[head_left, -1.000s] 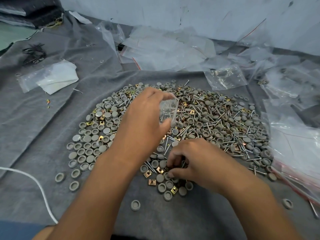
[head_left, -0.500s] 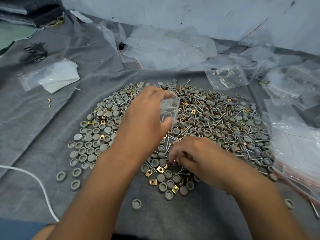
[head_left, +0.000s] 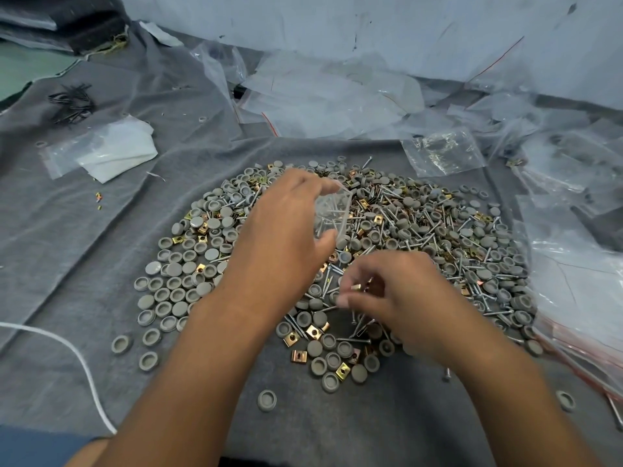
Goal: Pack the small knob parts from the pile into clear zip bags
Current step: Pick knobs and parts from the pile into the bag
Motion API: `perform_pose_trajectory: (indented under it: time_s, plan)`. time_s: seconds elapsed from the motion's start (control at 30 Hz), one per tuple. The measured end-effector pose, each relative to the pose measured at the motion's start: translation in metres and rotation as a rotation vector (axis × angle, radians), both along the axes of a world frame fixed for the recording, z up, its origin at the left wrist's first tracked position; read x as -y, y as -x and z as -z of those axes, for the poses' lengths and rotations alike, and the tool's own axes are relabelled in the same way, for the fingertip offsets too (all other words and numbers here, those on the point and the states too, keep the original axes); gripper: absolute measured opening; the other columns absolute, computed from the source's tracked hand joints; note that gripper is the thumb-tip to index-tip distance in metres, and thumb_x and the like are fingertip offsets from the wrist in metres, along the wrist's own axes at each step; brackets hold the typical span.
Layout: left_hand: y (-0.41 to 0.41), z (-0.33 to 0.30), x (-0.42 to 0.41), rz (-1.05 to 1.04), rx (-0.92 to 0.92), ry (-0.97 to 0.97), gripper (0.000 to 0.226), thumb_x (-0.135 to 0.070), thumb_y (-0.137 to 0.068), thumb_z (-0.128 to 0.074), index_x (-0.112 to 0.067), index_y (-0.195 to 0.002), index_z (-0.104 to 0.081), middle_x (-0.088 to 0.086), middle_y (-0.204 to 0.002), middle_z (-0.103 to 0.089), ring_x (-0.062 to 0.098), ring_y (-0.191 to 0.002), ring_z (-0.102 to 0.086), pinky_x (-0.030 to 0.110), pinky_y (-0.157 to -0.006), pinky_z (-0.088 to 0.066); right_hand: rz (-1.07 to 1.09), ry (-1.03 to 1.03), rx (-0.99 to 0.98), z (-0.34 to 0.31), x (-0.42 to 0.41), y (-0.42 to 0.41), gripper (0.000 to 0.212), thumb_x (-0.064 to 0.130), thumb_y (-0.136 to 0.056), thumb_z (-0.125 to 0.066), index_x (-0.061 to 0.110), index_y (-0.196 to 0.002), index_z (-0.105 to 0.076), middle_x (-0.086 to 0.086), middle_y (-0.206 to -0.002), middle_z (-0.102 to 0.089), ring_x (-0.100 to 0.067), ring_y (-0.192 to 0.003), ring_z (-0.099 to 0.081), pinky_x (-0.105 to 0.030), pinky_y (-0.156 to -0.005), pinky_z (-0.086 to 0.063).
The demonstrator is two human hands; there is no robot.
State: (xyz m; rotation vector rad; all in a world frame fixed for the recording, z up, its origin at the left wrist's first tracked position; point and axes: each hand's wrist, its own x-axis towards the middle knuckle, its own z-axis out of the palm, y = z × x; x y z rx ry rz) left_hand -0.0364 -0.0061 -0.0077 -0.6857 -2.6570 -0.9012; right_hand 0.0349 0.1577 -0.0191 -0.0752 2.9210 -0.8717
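Filling step: left hand [head_left: 283,230] holds a bag [head_left: 332,214] open; right hand [head_left: 391,298] pinches parts [head_left: 357,287], which must next drop inside.

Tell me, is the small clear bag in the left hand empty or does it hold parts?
It holds parts: screws show through the clear bag held by the left hand.

Left hand [head_left: 283,237] gripping small clear zip bag [head_left: 332,214] with screws inside, above pile [head_left: 421,230] of grey caps, screws, brass clips. Right hand [head_left: 401,298] pinching small brass part [head_left: 355,287], blurred, just above pile's near edge. Grey cloth [head_left: 101,230] underneath, loose bags [head_left: 337,96] behind.
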Motion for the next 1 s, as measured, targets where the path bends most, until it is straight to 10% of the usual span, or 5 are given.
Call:
perform_pose_trajectory:
  time_s: [0.2,1.0]
  plan:
    - [-0.003,-0.002,-0.003,0.026,-0.003,-0.013,0.054,-0.027,-0.082,-0.077,-0.029,-0.132,-0.057,-0.019,-0.117,-0.049,0.001,-0.094,-0.044,0.024,-0.095,-0.044,0.17,0.315,-0.737,-0.016,0.013,0.008,0.006,0.025,-0.094,-0.071,0.026,-0.099,-0.067,0.018,-0.088,-0.066,-0.003,-0.078,-0.065,-0.011,-0.067,-0.047]
    - [-0.007,-0.01,-0.001,0.119,-0.087,-0.132,0.039,-0.028,-0.092,-0.061,-0.023,-0.131,-0.062,-0.013,-0.117,-0.058,-0.003,-0.095,-0.046,0.016,-0.091,-0.04,0.125,-0.012,-0.788,-0.003,0.002,0.024,0.021,0.006,-0.098,-0.063,0.012,-0.113,-0.076,0.001,-0.119,-0.068,-0.023,-0.113,-0.059,-0.02,-0.097,-0.041]
